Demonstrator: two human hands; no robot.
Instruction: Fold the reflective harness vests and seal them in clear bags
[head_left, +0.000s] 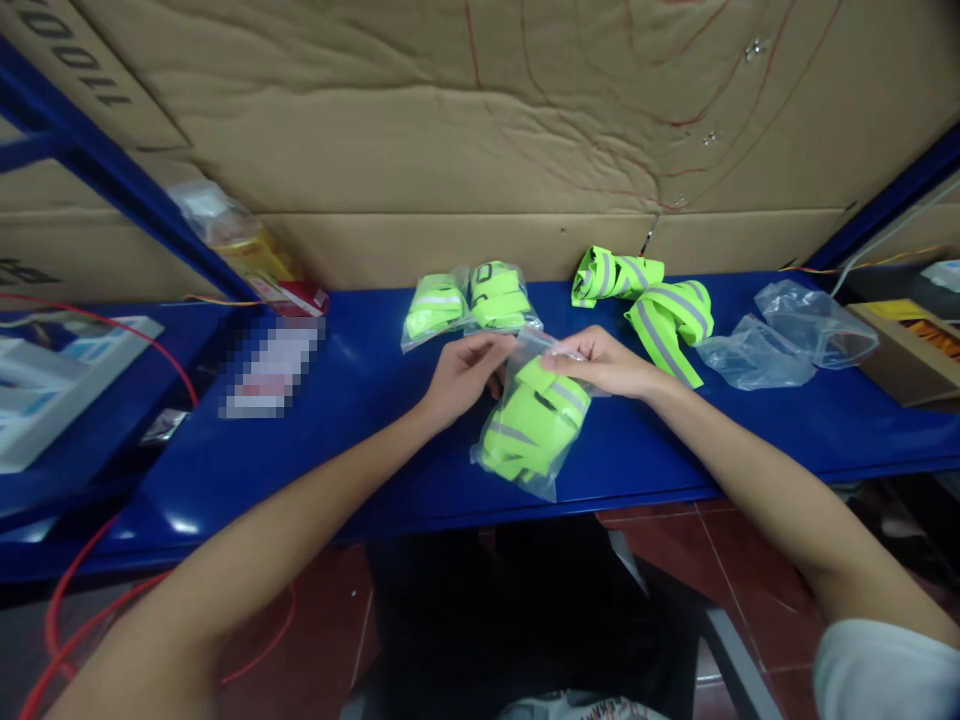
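Observation:
My left hand (466, 372) and my right hand (600, 362) both pinch the top edge of a clear plastic bag (534, 418) holding a folded neon-yellow reflective band. The bag hangs from my fingers just above the blue shelf (360, 400). Two more filled bags (469, 303) lie behind my left hand. Loose neon reflective bands (649, 300) lie behind my right hand.
Empty clear bags (787, 335) lie at the right, beside a cardboard box (911, 345). A wrapped packet (240, 245) leans on the blue post at the left. White trays (52, 380) and a red cable (82, 570) are at the far left. Cardboard lines the back.

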